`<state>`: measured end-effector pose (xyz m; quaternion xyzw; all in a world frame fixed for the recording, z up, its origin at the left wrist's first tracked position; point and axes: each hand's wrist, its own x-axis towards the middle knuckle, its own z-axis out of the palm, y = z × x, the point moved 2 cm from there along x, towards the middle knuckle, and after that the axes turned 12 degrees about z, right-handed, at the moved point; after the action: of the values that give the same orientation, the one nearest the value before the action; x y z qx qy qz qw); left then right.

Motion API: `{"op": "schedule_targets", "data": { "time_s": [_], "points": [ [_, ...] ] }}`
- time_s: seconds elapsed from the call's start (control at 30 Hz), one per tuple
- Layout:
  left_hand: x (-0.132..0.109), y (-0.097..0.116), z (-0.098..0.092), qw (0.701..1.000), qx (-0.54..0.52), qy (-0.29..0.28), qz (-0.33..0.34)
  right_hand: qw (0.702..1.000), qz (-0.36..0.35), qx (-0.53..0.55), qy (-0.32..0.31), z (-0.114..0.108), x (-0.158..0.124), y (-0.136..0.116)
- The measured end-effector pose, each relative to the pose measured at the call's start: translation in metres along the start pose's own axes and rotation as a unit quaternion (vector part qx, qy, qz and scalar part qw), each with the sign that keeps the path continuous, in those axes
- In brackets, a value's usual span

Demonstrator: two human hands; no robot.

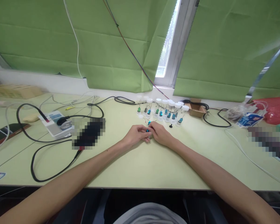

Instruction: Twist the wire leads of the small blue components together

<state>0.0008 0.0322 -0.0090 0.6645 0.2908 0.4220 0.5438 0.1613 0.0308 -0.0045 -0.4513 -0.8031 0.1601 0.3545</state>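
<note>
My left hand (136,135) and my right hand (160,134) meet on the pale green table (154,165), fingers curled and pinched together around a small blue part (147,130) with thin wire legs. Just behind them stand several clear plastic vials (164,109) with white caps, each holding a small blue or green part. A loose white cap (140,117) and a small black knob (171,126) lie near the vials.
A white power strip (54,123) with black cables sits left, beside a phone (6,132). A small cardboard box (196,109), plastic bags (247,116) and a red bag (276,110) are on the right. Green blinds cover the window behind.
</note>
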Motion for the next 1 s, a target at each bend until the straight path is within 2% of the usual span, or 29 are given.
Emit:
{"op": "schedule_targets", "data": {
  "time_s": [1.0],
  "points": [
    [0.0004,-0.0029,0.0004,1.000,-0.016,0.015,-0.017,1.000,-0.008,-0.015,-0.008,0.0011,0.0002,0.0023]
  ]
}}
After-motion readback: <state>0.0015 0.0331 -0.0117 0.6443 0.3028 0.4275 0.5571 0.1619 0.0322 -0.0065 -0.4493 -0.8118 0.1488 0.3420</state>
